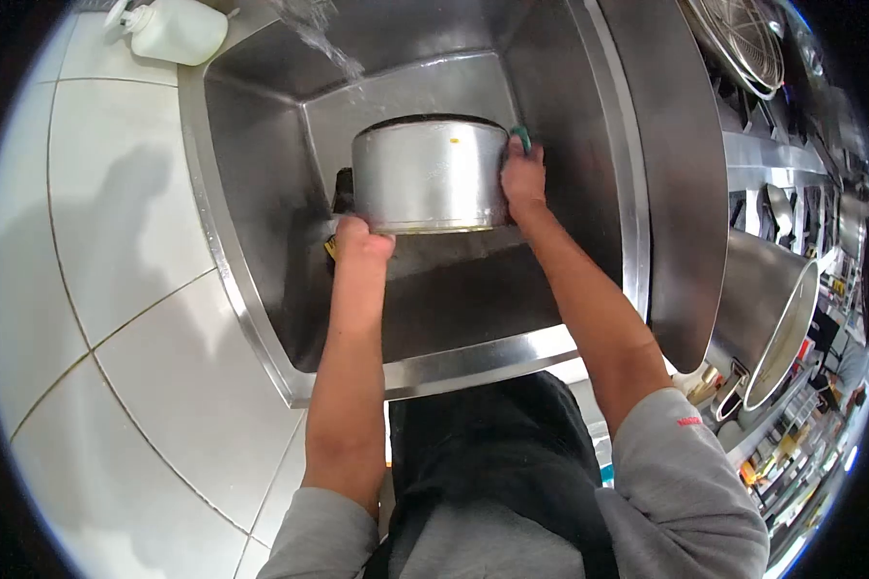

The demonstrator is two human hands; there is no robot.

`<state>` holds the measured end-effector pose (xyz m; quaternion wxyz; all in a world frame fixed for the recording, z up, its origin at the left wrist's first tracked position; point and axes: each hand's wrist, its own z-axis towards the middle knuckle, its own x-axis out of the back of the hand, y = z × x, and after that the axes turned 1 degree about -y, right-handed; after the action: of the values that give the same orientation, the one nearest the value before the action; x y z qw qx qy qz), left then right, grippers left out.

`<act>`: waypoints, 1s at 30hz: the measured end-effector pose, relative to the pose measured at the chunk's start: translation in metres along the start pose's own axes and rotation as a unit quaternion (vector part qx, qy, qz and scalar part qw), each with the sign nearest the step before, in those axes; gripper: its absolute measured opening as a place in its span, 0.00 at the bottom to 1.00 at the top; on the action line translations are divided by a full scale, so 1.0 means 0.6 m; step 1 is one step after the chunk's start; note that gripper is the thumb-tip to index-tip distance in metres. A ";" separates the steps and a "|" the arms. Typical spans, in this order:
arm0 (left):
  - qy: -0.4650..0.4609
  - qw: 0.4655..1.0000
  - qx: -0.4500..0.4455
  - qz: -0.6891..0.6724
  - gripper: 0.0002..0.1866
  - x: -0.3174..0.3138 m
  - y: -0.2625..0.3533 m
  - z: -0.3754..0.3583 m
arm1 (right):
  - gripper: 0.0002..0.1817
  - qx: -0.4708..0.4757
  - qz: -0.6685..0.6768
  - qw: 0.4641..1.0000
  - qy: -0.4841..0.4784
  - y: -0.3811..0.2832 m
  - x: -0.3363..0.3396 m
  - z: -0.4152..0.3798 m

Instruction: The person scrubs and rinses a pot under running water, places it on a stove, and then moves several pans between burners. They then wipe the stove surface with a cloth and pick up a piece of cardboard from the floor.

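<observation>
A shiny metal pot (430,179) is held tilted on its side inside the deep steel sink (280,289), its round wall facing me. My left hand (365,239) is closed on the pot's lower left edge. Beside it a black part (343,188), which looks like a handle, sticks out at the pot's left. My right hand (524,181) is pressed against the right side of the pot, fingers bent around a small green piece (521,137) that looks like a scouring pad. The pot's inside is hidden from me.
Water (323,43) runs into the sink from the top. A white pump bottle (179,31) stands at the upper left corner, near the tiled wall (116,174). To the right are a steel partition (681,174), a large pot (758,299) and a wire strainer (743,39).
</observation>
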<state>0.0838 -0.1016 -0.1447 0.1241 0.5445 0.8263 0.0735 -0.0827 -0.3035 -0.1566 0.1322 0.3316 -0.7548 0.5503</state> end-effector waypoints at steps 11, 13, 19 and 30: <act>-0.047 0.949 -0.234 0.204 0.27 -0.021 -0.102 -0.058 | 0.26 -0.024 0.236 0.956 -0.174 -0.182 0.166 -0.120; -0.063 0.898 -0.296 0.319 0.28 -0.022 -0.118 -0.112 | 0.23 0.167 0.095 0.968 -0.160 -0.191 0.150 -0.114; -0.254 0.849 -0.116 0.449 0.28 0.019 -0.061 -0.123 | 0.23 0.429 -0.294 0.850 -0.085 -0.154 0.085 -0.112; 0.118 0.464 -0.391 0.786 0.42 0.032 0.042 0.251 | 0.20 0.433 -0.280 0.856 -0.031 -0.093 0.097 -0.132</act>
<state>0.1417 -0.0758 -0.2852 0.1149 0.8451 -0.0592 0.5187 -0.1035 -0.2610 -0.0537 0.1003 0.5692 -0.3195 0.7509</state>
